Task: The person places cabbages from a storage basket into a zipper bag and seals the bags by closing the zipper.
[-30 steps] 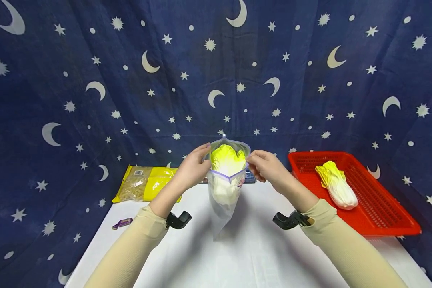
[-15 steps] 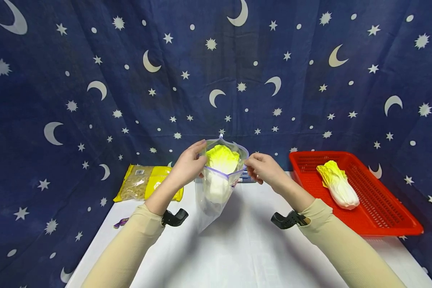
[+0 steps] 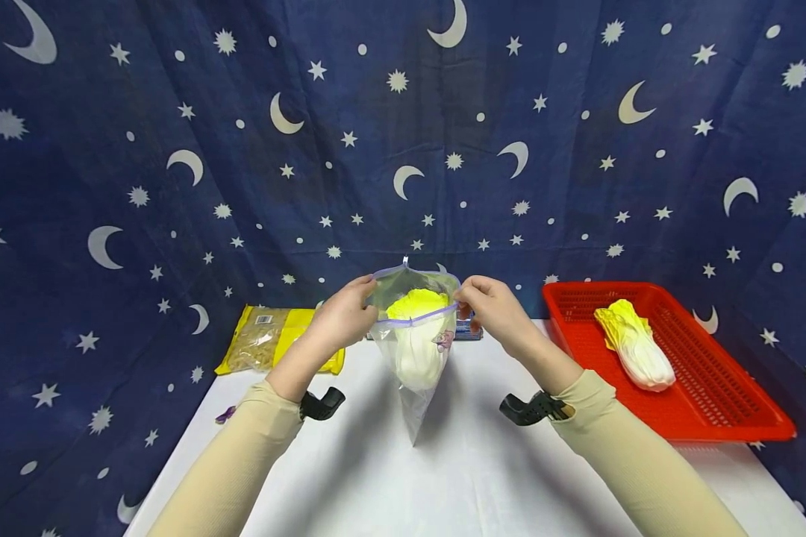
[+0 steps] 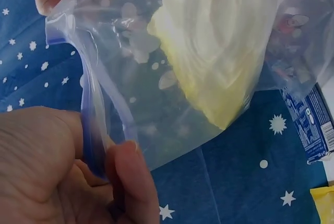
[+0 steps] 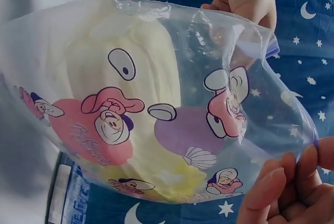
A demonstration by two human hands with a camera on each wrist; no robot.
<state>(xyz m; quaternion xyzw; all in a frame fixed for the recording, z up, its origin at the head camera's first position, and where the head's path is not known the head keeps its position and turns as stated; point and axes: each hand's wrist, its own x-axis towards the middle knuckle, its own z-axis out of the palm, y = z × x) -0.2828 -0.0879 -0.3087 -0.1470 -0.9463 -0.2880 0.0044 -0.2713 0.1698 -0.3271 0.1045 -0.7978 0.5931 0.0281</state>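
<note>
A clear zip bag (image 3: 413,418) with a purple zip edge hangs mouth up over the white table, between my hands. Inside it a napa cabbage (image 3: 418,304) stands leafy end up, its white base low in the bag. My left hand (image 3: 342,317) pinches the left side of the rim; in the left wrist view, thumb and fingers (image 4: 133,172) hold the purple strip. My right hand (image 3: 500,309) pinches the rim's right side. Pink and purple cartoon prints cover the bag's face (image 5: 112,130) in the right wrist view. The mouth is spread wide.
On the right a red plastic basket (image 3: 725,406) holds a second napa cabbage (image 3: 638,347). A yellow packet (image 3: 292,328) with a clear window lies back left, a purple-wrapped piece (image 3: 225,415) before it. Behind the bag lies a blue box (image 3: 470,330).
The bag's lower end swung left, then back to the middle. The cabbage sits lower beneath the rim. My left hand has shifted slightly left and down, and the mouth is wider.
</note>
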